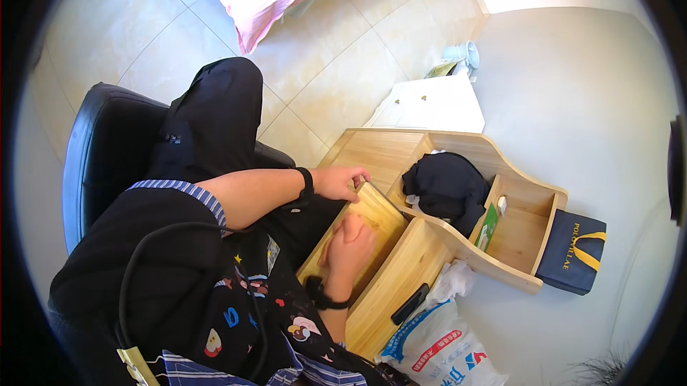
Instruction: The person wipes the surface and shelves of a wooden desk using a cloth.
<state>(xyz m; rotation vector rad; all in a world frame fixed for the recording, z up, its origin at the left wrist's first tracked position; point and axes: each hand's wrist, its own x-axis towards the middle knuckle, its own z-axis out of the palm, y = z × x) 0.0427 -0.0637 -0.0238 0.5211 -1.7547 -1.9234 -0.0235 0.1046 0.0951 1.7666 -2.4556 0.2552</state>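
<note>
We have the wooden drawer (388, 228) at the near edge of the worktop (376, 146). Our left hand (342, 182) grasps the drawer's rim at its left corner. Our right hand (351, 241) is curled inside, low over the bottom; we cannot tell whether it pinches anything. We judge the drawer stiff, fairly light and smooth-sided, best taken by its 2 side walls, since a single corner could let it twist. Toward the worktop's right edge, a black phone (410, 304) lies beside a plastic bag (447, 346).
</note>
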